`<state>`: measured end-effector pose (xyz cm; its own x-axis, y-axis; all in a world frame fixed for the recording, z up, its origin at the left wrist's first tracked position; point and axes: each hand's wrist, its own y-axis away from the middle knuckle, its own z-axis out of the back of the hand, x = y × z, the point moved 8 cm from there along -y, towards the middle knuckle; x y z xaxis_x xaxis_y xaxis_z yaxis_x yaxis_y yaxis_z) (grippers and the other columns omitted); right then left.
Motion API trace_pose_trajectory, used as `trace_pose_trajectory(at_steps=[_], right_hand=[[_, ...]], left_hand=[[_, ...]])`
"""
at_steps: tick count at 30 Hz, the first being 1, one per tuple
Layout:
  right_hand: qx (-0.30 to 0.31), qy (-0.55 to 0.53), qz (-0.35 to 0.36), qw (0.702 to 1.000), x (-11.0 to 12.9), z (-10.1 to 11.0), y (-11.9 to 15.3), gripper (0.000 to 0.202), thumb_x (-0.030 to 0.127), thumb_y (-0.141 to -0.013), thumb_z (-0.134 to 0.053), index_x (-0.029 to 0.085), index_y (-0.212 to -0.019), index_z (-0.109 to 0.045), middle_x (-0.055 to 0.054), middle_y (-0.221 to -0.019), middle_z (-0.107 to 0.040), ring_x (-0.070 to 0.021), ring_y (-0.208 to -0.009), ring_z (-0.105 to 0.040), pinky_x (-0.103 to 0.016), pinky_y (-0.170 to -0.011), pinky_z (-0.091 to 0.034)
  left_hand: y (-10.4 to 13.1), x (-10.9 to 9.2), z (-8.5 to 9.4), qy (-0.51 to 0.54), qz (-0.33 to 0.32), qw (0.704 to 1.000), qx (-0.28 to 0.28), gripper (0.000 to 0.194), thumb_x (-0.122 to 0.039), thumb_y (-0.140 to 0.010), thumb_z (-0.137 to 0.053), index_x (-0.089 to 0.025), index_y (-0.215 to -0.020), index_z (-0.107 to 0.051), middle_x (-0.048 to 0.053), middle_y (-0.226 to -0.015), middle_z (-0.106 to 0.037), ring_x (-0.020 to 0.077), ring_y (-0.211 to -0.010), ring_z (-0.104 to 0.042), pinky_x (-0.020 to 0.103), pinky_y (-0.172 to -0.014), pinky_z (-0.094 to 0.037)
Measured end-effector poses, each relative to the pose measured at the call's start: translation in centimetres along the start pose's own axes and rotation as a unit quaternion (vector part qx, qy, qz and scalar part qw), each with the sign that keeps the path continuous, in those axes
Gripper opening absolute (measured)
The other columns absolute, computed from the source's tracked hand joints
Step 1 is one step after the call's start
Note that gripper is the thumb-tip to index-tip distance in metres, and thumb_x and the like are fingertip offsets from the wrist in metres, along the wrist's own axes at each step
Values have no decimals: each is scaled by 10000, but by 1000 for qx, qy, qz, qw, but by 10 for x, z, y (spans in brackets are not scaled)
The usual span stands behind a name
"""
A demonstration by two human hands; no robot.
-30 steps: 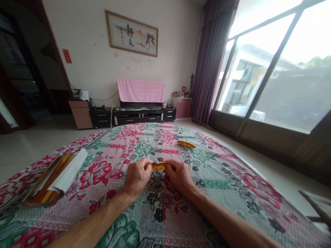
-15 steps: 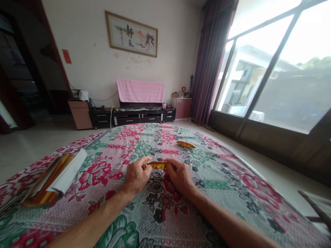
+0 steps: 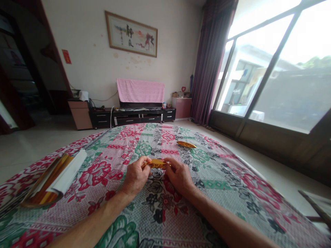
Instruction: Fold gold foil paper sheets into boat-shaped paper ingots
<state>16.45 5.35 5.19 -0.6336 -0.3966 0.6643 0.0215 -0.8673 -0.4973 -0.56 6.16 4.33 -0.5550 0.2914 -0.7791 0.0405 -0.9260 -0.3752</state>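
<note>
A small piece of folded gold foil paper [image 3: 157, 163] is stretched between my two hands, above the middle of the flowered tablecloth [image 3: 144, 148]. My left hand [image 3: 137, 175] pinches its left end between thumb and fingers. At the other end, my right hand [image 3: 179, 175] grips it the same way. The fingertips cover both ends of the paper. Beyond my right hand lies a boat-shaped gold paper piece [image 3: 186, 144] with pointed ends, apart from both hands.
On the left of the table rests a curled stack of gold and white paper sheets [image 3: 55, 182]. Past the far table edge stands a low black cabinet [image 3: 139, 118], with a pink cloth [image 3: 141, 90] draped over something on it. A large window [image 3: 271, 75] is on the right.
The gold foil paper between my hands has tilted and now shows a broader top face. Both hands have stayed in nearly the same place, with the right fingers shifting slightly.
</note>
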Motion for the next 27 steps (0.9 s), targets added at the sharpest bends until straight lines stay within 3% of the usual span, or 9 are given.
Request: trace_pose_trajectory(at_steps=[9, 15, 18, 22, 27], right_hand=[[28, 9, 6, 1000, -1, -5, 1, 266, 251, -808, -458, 193, -909, -697, 26, -571, -617, -89, -486, -501, -184, -493, -327], [34, 3, 23, 999, 4, -4, 2, 308, 265, -837, -418, 161, -688, -666, 32, -514, -540, -79, -474, -454, -182, -469, -286], [30, 3, 17, 999, 2, -5, 1, 305, 262, -838, -415, 165, -691, -665, 30, -519, -546, -82, -485, -464, -181, -475, -291], [29, -5, -2, 1000, -3, -5, 0, 254, 259, -818, -447, 179, -798, -687, 27, -562, -596, -89, -499, -495, -177, -481, -312], [43, -12, 7, 999, -1, -6, 0, 279, 255, -812, -441, 169, -684, -674, 20, -557, -612, -84, -479, -490, -176, -474, -314]], left_hand=[[2, -2, 0, 23, 23, 999, 11, 96, -250, -762, -493, -209, -834, -540, -45, -584, -661, 137, -525, -646, 190, -490, -442], [1, -6, 2, -16, 3, 1000, 8, 130, -270, -767, -478, -204, -800, -585, -22, -636, -673, 142, -550, -645, 201, -516, -451], [0, -7, 3, -36, -5, 999, 7, 154, -277, -760, -487, -200, -794, -616, -11, -644, -676, 146, -578, -646, 201, -526, -451], [-1, 0, 1, -27, 14, 999, 16, 181, -289, -755, -494, -189, -794, -640, -3, -632, -679, 144, -544, -639, 204, -507, -451], [-2, 8, -1, -19, 37, 999, 17, 181, -290, -749, -509, -181, -790, -648, -4, -589, -666, 137, -487, -623, 205, -481, -442]])
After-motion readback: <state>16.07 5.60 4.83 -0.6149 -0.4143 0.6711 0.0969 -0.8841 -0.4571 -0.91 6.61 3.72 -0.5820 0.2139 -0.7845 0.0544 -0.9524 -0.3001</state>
